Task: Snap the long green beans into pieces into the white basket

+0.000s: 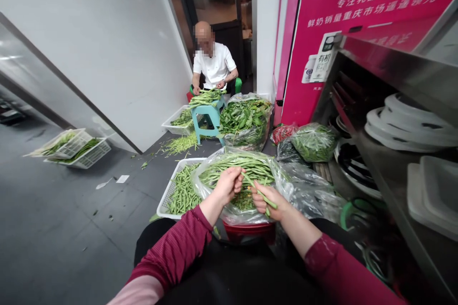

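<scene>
My right hand (270, 200) is closed around a few long green beans (265, 195), their ends sticking out past the fingers. My left hand (230, 184) pinches at the far tips of these beans, fingers pressed together. Both hands are above a clear plastic bag (282, 178) full of long green beans (229, 164), which rests on a red bucket (248, 232) between my knees. Small trimmed bits (244, 200) lie in the bag's near part. Left of it, a white basket (165, 202) holds short bean pieces (184, 193).
Opposite, a person in white (215, 64) handles green stalks on a blue stool (206, 113). Bags of leafy greens (246, 116) stand beside it. A metal shelf (379, 162) with white plates borders my right. White baskets (84, 152) sit on the floor at left.
</scene>
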{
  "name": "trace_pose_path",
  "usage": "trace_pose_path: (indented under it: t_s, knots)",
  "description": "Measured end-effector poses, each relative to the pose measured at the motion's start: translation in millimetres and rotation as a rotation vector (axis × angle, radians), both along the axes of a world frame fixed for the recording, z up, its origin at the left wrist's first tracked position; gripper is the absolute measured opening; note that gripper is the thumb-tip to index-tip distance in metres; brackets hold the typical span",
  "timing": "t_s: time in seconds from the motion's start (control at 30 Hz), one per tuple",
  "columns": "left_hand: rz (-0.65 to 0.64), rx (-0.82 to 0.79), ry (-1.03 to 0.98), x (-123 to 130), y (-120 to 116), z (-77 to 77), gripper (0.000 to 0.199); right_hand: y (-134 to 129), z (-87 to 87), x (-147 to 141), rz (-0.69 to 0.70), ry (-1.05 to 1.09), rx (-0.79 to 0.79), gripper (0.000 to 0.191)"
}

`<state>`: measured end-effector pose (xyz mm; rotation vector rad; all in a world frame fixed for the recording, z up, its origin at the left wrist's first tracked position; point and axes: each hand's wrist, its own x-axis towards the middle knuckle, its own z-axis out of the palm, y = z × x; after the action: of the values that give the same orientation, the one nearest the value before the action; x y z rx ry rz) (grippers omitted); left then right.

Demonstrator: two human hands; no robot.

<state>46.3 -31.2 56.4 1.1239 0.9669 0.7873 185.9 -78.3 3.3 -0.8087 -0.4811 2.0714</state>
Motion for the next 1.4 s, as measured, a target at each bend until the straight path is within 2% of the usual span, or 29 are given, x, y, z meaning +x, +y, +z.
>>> trace_pose_path:
  t_s: [0.07,0.1,0.17,0.2,0.27,0.33,0.4,0.47,0.57,0.67,0.73,0.8,0.9,1.0,1.1,1.23,1.4]
  knots:
    - [0.079,0.233,0.144,2,-14,4.0,0.03,6,-4.4,1,-0.153,0.011,-0.071,0.031]
    - [0.066,0.359,0.218,4,-23,6.7,0.029,10,-6.5,2,-0.249,0.022,-0.106,0.031]
    - [-0.032,0.536,0.296,8,-40,11.0,0.026,16,-9.9,5,-0.412,0.036,-0.15,0.032]
    - [-0.085,0.544,0.293,9,-45,11.7,0.026,17,-10.8,6,-0.439,0.031,-0.155,0.031]
    - [-0.142,0.402,0.248,12,-47,9.3,0.029,17,-11.1,6,-0.353,0.01,-0.144,0.03]
    - [-0.127,0.205,0.208,12,-39,2.6,0.032,13,-9.7,2,-0.165,0.002,-0.149,0.033]
    - [-0.113,0.136,0.23,10,-29,-5.8,0.031,7,-7.5,-2,-0.032,0.014,-0.171,0.037]
    - [-0.092,0.235,0.338,5,-23,-12.7,0.028,1,-4.7,-5,0.024,0.041,-0.182,0.036]
    - [-0.109,0.571,0.604,-1,-21,-17.4,0.03,-3,0.8,-5,0.079,0.043,-0.156,0.03]
    - [-0.276,0.905,0.95,-10,-10,-19.5,0.024,-3,5.6,0,0.053,-0.085,-0.102,0.029]
    - [-0.442,1.0,1.134,-18,5,-24.0,0.018,-2,6.0,6,-0.028,-0.162,-0.059,0.03]
    - [-0.529,0.991,1.25,-27,22,-33.2,0.016,2,2.9,14,-0.149,-0.183,-0.027,0.032]
    - [-0.499,0.822,1.443,-38,35,-55.1,0.025,9,-5.2,25,-0.281,-0.17,-0.013,0.032]
    - [-0.517,0.651,1.57,-40,30,-81.1,0.023,15,-10.7,32,-0.347,-0.13,-0.019,0.031]
    - [-0.521,0.615,1.578,-38,20,-100.2,0.027,18,-11.0,34,-0.44,-0.071,-0.033,0.032]
    - [-0.538,0.599,1.55,-37,20,-108.0,0.033,19,-11.1,34,-0.478,-0.07,-0.077,0.031]
    - [-0.582,0.664,1.495,-30,21,-98.6,0.025,20,-13.7,33,-0.493,-0.078,-0.082,0.031]
